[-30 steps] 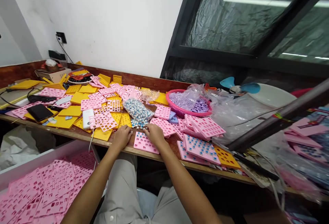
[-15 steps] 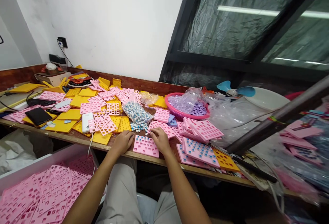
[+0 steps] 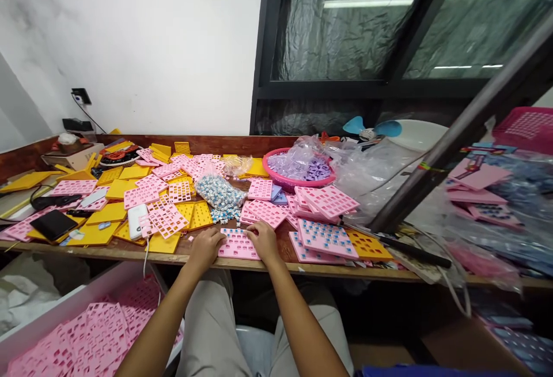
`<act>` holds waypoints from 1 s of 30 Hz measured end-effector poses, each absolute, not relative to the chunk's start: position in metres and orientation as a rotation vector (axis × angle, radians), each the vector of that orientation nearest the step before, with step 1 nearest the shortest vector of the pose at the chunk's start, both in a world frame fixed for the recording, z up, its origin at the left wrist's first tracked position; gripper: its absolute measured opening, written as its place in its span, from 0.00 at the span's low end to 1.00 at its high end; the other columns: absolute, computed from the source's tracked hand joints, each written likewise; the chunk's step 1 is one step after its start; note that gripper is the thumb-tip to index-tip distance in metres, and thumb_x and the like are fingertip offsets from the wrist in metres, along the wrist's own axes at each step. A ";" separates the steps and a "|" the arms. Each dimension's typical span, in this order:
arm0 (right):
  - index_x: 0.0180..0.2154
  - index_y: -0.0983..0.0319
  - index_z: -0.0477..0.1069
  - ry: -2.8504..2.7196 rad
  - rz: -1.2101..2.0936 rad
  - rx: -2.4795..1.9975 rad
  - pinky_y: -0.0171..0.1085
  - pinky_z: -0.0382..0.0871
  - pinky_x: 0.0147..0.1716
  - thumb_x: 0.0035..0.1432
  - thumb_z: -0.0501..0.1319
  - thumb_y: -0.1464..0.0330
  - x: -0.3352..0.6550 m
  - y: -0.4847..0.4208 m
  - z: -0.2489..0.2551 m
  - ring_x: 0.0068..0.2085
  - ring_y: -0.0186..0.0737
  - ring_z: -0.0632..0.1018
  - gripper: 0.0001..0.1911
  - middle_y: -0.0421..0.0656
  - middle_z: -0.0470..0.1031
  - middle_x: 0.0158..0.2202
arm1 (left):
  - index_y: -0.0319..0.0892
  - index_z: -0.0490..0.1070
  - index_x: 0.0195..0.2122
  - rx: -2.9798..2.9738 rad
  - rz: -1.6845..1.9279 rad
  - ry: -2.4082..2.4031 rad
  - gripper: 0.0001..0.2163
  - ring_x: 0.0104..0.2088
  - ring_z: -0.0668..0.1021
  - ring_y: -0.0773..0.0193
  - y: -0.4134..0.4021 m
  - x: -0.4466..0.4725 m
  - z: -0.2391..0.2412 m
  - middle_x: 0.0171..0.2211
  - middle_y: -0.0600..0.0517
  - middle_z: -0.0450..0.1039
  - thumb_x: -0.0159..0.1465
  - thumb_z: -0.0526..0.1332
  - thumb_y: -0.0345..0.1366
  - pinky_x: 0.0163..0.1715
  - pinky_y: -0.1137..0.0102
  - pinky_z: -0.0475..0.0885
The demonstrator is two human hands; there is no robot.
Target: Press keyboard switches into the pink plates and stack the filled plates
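Note:
A pink board [image 3: 238, 245] with rows of square slots lies at the table's front edge, small blue pieces in its far row. My left hand [image 3: 207, 248] is closed at the board's left edge, fingertips on its far left corner. At the far right corner my right hand [image 3: 263, 243] has its fingers bent and drawn together over the board; whatever is between the fingertips is hidden. Just beyond, a clear bag [image 3: 219, 191] of small blue-and-white pieces spills some onto the table [image 3: 283, 248]. More pink boards [image 3: 264, 212] lie beyond my right hand.
Pink boards filled with blue pieces [image 3: 326, 238] are stacked at the right. A pink basket [image 3: 276, 180] holds purple pieces. Yellow boards [image 3: 108, 214], a white power bank [image 3: 137, 221] and a phone [image 3: 53, 225] lie left. A metal pole [image 3: 415, 192] slants across the right.
My view has turned right and levelled, so the table sits straighter. Both hands stay at the same pink board, with only slight finger movement.

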State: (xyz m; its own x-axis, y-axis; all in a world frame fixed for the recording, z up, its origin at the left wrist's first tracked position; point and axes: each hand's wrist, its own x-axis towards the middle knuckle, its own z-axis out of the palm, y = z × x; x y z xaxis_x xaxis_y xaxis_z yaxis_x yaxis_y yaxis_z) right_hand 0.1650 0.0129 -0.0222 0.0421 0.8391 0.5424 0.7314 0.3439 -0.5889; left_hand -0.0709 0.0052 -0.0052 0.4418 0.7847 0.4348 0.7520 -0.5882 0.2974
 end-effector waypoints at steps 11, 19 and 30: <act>0.29 0.59 0.77 -1.764 0.149 -1.440 0.39 0.65 0.44 0.60 0.66 0.69 0.162 0.011 -0.016 0.40 0.42 0.76 0.06 0.42 0.80 0.34 | 0.45 0.78 0.37 2.587 0.739 1.500 0.09 0.42 0.76 0.61 0.000 -0.062 0.009 0.41 0.49 0.75 0.70 0.57 0.34 0.41 0.69 0.67; 0.30 0.59 0.76 -1.906 0.072 -1.550 0.38 0.64 0.43 0.62 0.65 0.70 0.162 0.010 -0.005 0.40 0.43 0.76 0.07 0.43 0.80 0.34 | 0.47 0.76 0.48 2.734 0.662 1.548 0.13 0.44 0.75 0.58 -0.020 -0.058 -0.003 0.46 0.47 0.74 0.72 0.51 0.37 0.43 0.65 0.68; 0.30 0.59 0.75 -1.927 0.007 -1.509 0.38 0.63 0.45 0.62 0.64 0.70 0.162 0.008 -0.007 0.41 0.42 0.75 0.07 0.42 0.80 0.35 | 0.44 0.77 0.45 2.479 0.827 1.620 0.12 0.45 0.77 0.59 0.032 -0.068 0.021 0.44 0.46 0.76 0.71 0.54 0.38 0.46 0.68 0.69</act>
State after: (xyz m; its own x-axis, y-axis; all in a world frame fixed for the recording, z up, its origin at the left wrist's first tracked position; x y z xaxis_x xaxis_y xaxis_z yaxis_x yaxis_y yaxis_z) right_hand 0.1622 0.0076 -0.0068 -0.0965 0.8604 0.5004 0.8567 0.3277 -0.3983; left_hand -0.0679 0.0317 0.0213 0.3006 0.8666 0.3982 0.8308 -0.4430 0.3370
